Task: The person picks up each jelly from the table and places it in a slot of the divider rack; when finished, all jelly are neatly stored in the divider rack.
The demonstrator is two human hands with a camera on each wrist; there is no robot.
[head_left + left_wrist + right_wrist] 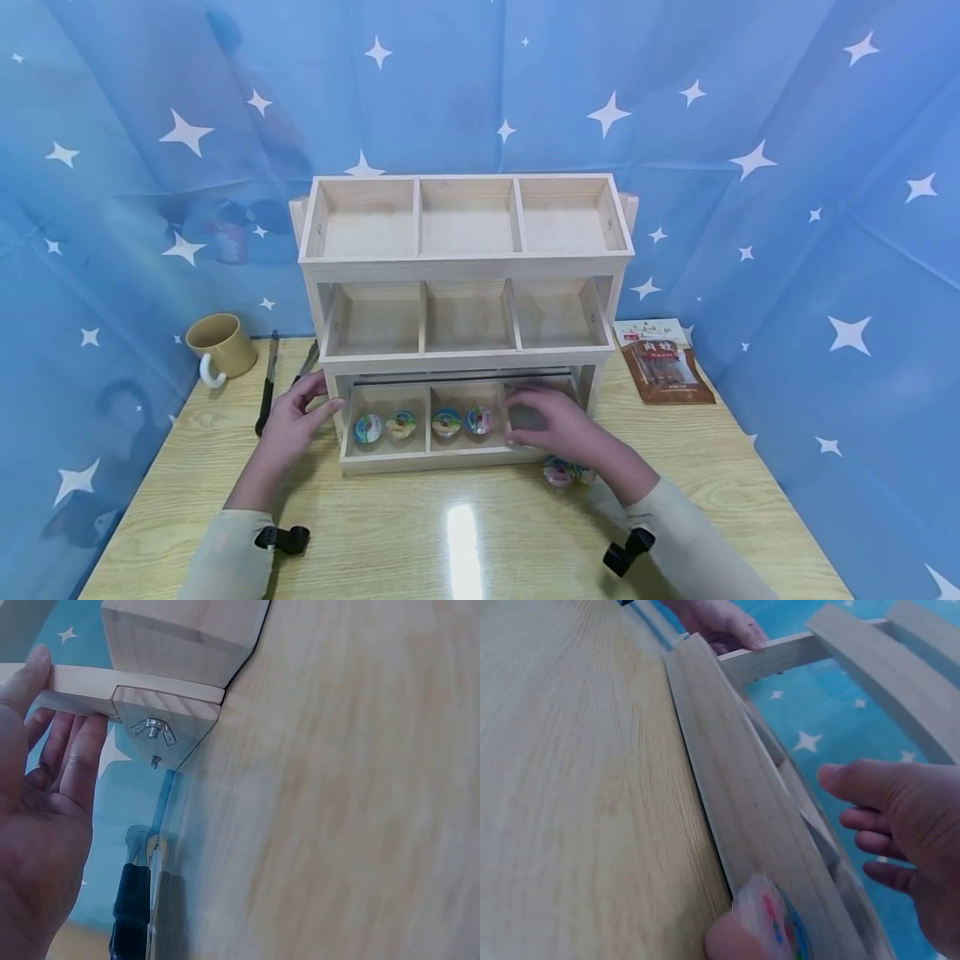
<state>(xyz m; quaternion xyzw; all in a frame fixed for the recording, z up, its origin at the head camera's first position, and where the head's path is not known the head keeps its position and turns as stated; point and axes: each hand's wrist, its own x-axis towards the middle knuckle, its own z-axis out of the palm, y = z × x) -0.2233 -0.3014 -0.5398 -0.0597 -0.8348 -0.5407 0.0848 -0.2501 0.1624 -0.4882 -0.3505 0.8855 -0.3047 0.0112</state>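
Rack [465, 270] is gripped by your left hand [292, 417], probably for steadiness, while your right hand [561, 423], loose-fingered and empty, hangs at the bottom-right compartment [527, 418].

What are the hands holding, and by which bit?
The left hand holds the shelf by its left upright; the right hand holds nothing visible.

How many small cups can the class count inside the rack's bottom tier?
4 visible: two cups in the left compartment, two more in the middle compartment. The right hand partly hides the right compartment, so others may be there.
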